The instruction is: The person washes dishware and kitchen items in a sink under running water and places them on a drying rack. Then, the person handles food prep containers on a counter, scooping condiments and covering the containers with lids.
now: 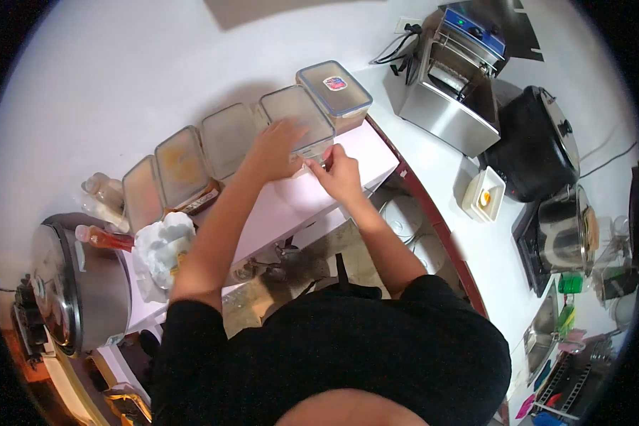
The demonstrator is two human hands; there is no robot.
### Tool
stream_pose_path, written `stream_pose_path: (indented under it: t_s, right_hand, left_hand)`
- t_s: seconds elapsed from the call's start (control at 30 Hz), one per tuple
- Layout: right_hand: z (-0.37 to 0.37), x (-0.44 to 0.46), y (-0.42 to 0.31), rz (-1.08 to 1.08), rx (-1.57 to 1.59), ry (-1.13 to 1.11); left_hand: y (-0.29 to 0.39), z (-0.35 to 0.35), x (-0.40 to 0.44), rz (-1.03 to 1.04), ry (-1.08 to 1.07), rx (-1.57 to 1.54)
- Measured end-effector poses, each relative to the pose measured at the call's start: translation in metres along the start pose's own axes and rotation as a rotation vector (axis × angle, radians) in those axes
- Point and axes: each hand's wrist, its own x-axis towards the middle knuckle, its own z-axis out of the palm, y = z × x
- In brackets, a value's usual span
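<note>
A clear food container (295,108) with a grey-rimmed lid stands in a row against the wall. Across its lid my left hand (275,148) reaches with fingers stretched out, somewhat blurred, and the thumb near the front edge. At the front right corner of this container, my right hand (341,174) has thumb and fingers closed on the lid's edge; the exact grip is partly hidden. To the right is a blue-rimmed container (335,89) with a sticker on top. Left of my hands stand a pale-lidded container (227,138) and one with yellowish contents (184,165).
A pink-white shelf (291,213) bears the containers, crumpled white paper (160,248) and a red-liquid bottle (105,238). A large steel pot (96,277) stands left. On the right counter are a deep fryer (451,92), a black cooker (529,149) and a small white tub (476,195).
</note>
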Motion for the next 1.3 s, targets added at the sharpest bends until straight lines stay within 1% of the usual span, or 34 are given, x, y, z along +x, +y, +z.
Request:
stream_pose_path:
  t_s: [0.03, 0.1, 0.13, 0.2, 0.23, 0.27, 0.3, 0.33, 0.37, 0.4, 0.43, 0.47, 0.5, 0.53, 0.57, 0.6, 0.73, 0.8, 0.9, 0.93, 0.97, 1.0, 1.07, 1.1, 1.17, 1.2, 1.23, 1.27, 1.3]
  right_hand:
    - [0.003, 0.002, 0.002, -0.002, -0.003, -0.011]
    - [0.005, 0.006, 0.007, 0.099, -0.058, 0.016]
    - [0.002, 0.009, 0.011, 0.099, -0.059, 0.008]
    - [-0.008, 0.005, 0.017, 0.159, 0.003, 0.077]
    - [-0.020, 0.000, 0.016, 0.154, 0.036, 0.065]
    - [-0.026, -0.002, 0.021, 0.105, 0.095, 0.031]
    - [-0.031, -0.006, 0.024, -0.079, 0.001, 0.050]
    - [-0.037, -0.010, 0.026, -0.265, -0.099, 0.068]
    - [-0.042, -0.016, 0.030, -0.263, -0.106, 0.074]
    - [-0.045, -0.024, 0.036, -0.467, -0.222, 0.093]
    - [-0.048, -0.033, 0.044, -0.672, -0.340, 0.109]
    - [-0.050, -0.043, 0.052, -0.677, -0.346, 0.110]
    - [-0.052, -0.053, 0.062, -0.745, -0.401, 0.135]
    - [-0.053, -0.062, 0.071, -0.812, -0.455, 0.162]
    - [-0.055, -0.071, 0.076, -0.806, -0.479, 0.120]
    - [-0.054, -0.077, 0.083, -0.801, -0.481, 0.126]
    - [-0.054, -0.092, 0.091, -0.849, -0.574, 0.213]
    - [-0.052, -0.100, 0.086, -0.786, -0.579, 0.238]
    - [-0.053, -0.107, 0.087, -0.800, -0.653, 0.240]
    - [-0.056, -0.107, 0.084, -0.808, -0.674, 0.242]
    - [-0.057, -0.108, 0.080, -0.804, -0.679, 0.269]
    - [-0.057, -0.109, 0.075, -0.793, -0.690, 0.278]
    - [-0.055, -0.114, 0.068, -0.713, -0.605, 0.223]
    - [-0.050, -0.116, 0.067, -0.688, -0.623, 0.246]
    - [-0.045, -0.119, 0.064, -0.383, -0.340, 0.310]
    - [-0.047, -0.118, 0.052, -0.205, -0.120, 0.301]
    - [-0.051, -0.119, 0.043, 0.100, 0.176, 0.232]
    - [-0.049, -0.118, 0.041, 0.367, 0.638, 0.246]
    - [-0.049, -0.120, 0.039, 0.418, 0.983, 0.305]
  left_hand:
    - [-0.003, 0.007, 0.012, -0.012, 0.002, -0.003]
    - [-0.006, 0.016, 0.032, 0.007, -0.386, 0.222]
    - [-0.008, 0.019, 0.041, -0.001, -0.388, 0.219]
    - [-0.007, 0.017, 0.052, -0.018, -0.603, 0.227]
    - [-0.007, 0.011, 0.054, -0.014, -0.615, 0.222]
    - [-0.008, -0.002, 0.057, -0.130, -0.576, 0.155]
    - [-0.011, -0.010, 0.060, -0.245, -0.530, 0.090]
    - [-0.021, -0.014, 0.058, -0.235, -0.530, 0.090]
    - [-0.036, -0.018, 0.053, -0.156, -0.326, 0.022]
    - [-0.040, -0.023, 0.053, -0.081, -0.118, -0.047]
    - [-0.043, -0.025, 0.055, -0.079, -0.110, -0.051]
    - [-0.041, -0.037, 0.059, -0.125, -0.139, -0.063]
    - [-0.042, -0.045, 0.061, -0.170, -0.167, -0.072]
    - [-0.045, -0.045, 0.062, -0.168, -0.161, -0.071]
    - [-0.048, -0.045, 0.063, -0.106, -0.104, -0.032]
    - [-0.051, -0.044, 0.062, -0.042, -0.053, 0.005]
    - [-0.054, -0.040, 0.065, 0.005, -0.014, -0.061]
    - [-0.056, -0.036, 0.066, -0.001, 0.015, -0.046]
    - [-0.057, -0.034, 0.065, 0.033, 0.057, -0.072]
    - [-0.056, -0.036, 0.065, 0.044, 0.055, -0.082]
    - [-0.056, -0.039, 0.063, 0.038, 0.011, -0.067]
    - [-0.055, -0.042, 0.062, 0.033, -0.033, -0.051]
    - [-0.054, -0.044, 0.059, 0.041, -0.036, -0.090]
    - [-0.053, -0.043, 0.059, 0.041, -0.041, -0.127]
    - [-0.056, -0.031, 0.059, 0.043, -0.008, -0.052]
    - [-0.054, -0.029, 0.059, 0.010, -0.024, -0.075]
    - [-0.049, -0.027, 0.058, -0.025, -0.043, -0.097]
    - [-0.041, -0.029, 0.057, -0.102, -0.076, -0.073]
    - [-0.046, -0.025, 0.054, -0.004, -0.043, -0.114]
